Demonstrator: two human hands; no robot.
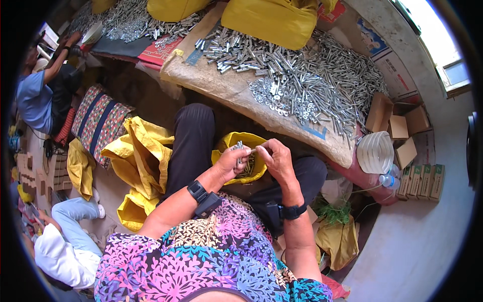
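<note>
My left hand (231, 164) is closed around several short silver metal sleeve anchors (239, 145), their ends poking up above the fingers. Close beside it, my right hand (276, 160) pinches thumb and fingers together at the tip of a small piece between the two hands, too small to make out. Both hands are over a yellow sack (258, 172) with its mouth rolled back, standing between my knees. More metal pieces lie inside it, partly hidden by my hands. Ahead, a large heap of similar metal anchors (322, 75) covers the worktable, with loose washers (266, 96) at its near side.
The cloth-covered table edge (221, 95) runs across in front of my knees. Small cardboard boxes (399, 127), stacked white bowls (375, 152) and plastic bottles (388, 181) stand at right. Yellow sacks (143, 151) lie at left, where two other people sit (35, 100).
</note>
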